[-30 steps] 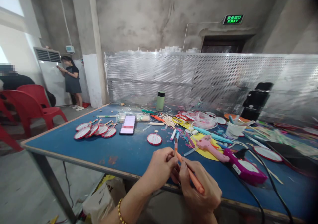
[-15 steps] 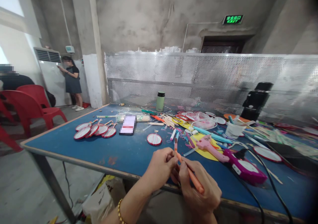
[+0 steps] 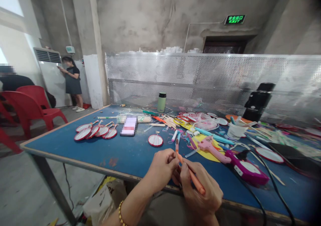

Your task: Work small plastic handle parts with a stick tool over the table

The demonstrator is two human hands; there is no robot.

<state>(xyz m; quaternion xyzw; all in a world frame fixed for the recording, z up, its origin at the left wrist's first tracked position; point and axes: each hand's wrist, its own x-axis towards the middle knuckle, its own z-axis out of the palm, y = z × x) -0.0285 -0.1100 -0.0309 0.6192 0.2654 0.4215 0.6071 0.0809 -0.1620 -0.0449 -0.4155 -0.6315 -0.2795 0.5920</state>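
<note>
In the head view, at the table's near edge, my right hand (image 3: 202, 189) is closed round an orange pen-like tool (image 3: 197, 182), whose exact kind I cannot make out. It slants up and away to a narrow brownish front end. My left hand (image 3: 162, 169) is closed right beside the tool's front part, thumb and fingers pinched; what they hold is hidden. Beyond the hands lie a small round white disc with a red rim (image 3: 155, 140) and a white-and-pink pen (image 3: 174, 136). A pink glue gun (image 3: 213, 149) lies to the right on yellow sheet material.
Several red-rimmed discs on sticks (image 3: 94, 131), a phone (image 3: 129, 125) and a green bottle (image 3: 162, 102) are on the blue table (image 3: 60, 145). At right are a purple power strip (image 3: 248, 169) with black cables and a white cup (image 3: 237, 131). A perforated metal screen (image 3: 160, 72) stands behind.
</note>
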